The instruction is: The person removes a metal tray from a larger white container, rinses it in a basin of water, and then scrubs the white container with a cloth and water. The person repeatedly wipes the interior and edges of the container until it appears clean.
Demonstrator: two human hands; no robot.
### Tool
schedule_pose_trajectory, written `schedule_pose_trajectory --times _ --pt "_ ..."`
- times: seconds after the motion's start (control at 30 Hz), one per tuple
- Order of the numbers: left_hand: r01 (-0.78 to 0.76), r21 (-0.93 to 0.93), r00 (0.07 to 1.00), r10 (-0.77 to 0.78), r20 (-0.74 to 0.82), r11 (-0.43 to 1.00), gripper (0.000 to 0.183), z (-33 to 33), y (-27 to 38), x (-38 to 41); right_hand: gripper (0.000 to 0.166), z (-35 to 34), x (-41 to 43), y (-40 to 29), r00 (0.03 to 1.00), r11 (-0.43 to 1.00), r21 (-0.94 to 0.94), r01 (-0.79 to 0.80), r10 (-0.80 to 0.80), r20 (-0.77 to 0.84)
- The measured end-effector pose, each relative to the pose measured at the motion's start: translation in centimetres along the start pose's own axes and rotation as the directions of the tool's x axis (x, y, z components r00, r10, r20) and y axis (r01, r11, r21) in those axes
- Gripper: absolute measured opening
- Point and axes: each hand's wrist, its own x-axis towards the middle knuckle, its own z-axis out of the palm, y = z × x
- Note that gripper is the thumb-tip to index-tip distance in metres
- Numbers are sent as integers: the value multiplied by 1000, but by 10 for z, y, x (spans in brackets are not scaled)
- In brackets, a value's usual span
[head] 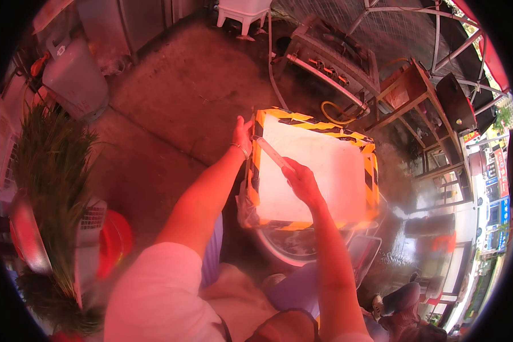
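A white box [312, 184], apparently foam, fills the middle of the view. Yellow-and-black striped tape [371, 184] runs around its edges, frayed in places. My right hand [301, 179] grips a long, narrow, pale tool [272, 151] above the box's white top. The tool's far end reaches the taped left edge; its exact kind is unclear. At the box's upper left side is my left hand [243, 136], a bracelet on its wrist. Its fingertips are partly hidden, so its hold on the box cannot be told. A round metal basin [288, 256] shows below the near edge.
Green leafy stalks [51, 158] stand at left beside a red basin [115, 239]. A gas cylinder [77, 77] is behind them. A metal gas stove [333, 64] and wooden frame [423, 102] stand at the back right. Another person's leg [399, 299] shows lower right.
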Motion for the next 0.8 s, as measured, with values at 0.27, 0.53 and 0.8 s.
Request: schedule_pose_trajectory --times 0.27,0.53,0.8 --pt "-15 136 999 20 -36 991 75 -6 -13 15 40 19 44 18 971 998 -44 42 -52 -235" --pt "65 156 997 -58 -51 986 73 -3 -10 -5 40 18 41 12 991 998 -70 0 -9 -135" --pt "126 234 982 -88 -167 964 74 2 -16 -48 42 4 -30 0 1000 987 -158 6 -5 10"
